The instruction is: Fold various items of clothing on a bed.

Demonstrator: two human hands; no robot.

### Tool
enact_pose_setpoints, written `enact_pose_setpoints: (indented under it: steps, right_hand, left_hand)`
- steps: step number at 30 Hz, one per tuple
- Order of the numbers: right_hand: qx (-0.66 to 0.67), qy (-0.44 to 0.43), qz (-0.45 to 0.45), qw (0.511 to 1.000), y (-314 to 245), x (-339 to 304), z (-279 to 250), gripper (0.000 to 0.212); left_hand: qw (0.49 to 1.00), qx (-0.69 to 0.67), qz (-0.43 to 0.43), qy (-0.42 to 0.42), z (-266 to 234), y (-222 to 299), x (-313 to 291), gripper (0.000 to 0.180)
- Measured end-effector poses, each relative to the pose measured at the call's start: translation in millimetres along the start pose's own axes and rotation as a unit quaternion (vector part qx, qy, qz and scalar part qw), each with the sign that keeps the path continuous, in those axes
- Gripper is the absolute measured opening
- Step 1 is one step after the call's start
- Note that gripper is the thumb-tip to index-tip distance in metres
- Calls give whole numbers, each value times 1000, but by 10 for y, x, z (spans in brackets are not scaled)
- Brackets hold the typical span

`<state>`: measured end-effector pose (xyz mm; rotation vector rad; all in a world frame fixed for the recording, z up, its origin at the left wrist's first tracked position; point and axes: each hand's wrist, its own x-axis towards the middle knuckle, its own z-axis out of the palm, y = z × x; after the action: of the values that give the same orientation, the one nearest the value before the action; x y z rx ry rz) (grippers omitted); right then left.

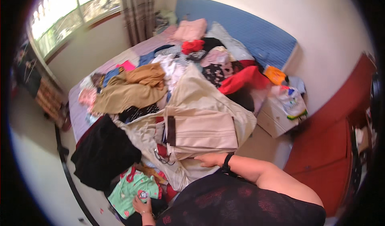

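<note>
My left hand (143,206) rests on a mint-green child's garment (130,190) with red trim, its fingers apart on the cloth. My right hand (211,160) lies with fingers stretched out along the near edge of folded cream trousers (204,131). These trousers have a dark brown band at their left end and rest on a spread cream cloth (196,87). A dark cord (163,158) shows by their lower left corner. Left of them is a heaped black garment (105,152). My right fingertips are partly hard to make out against the cloth.
A bed with a blue headboard (236,25) bears tan garments (130,91), a red cloth (246,80) and a pink pillow (190,29). A white bedside cabinet (274,117) carries plastic bags (290,99). Reddish-brown furniture (321,158) stands at the right, a curtain (138,15) at the window.
</note>
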<state>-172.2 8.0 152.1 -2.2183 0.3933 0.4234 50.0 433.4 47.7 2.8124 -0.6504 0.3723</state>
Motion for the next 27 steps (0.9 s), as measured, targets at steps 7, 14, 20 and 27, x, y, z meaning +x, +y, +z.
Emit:
enact_pose_setpoints:
  steps: [7,14,20,27]
  right_hand:
    - [-20,-4,98,995,197,-779,-5,54]
    - [172,-31,-15,985,135,-1014,-346,56]
    - [393,-43,-110,912,-12,-1041,-847,51]
    - [456,190,7,869,1089,-1142,-2064,26]
  left_hand:
    - [923,-184,-170,-290,-320,-97,421,47]
    - [870,-462,9,-171,-976,1500,1021,13]
    - [769,-464,268,-348,-1473,3859,653,19]
    - [706,-423,445,-354,-1315,4893,601,54]
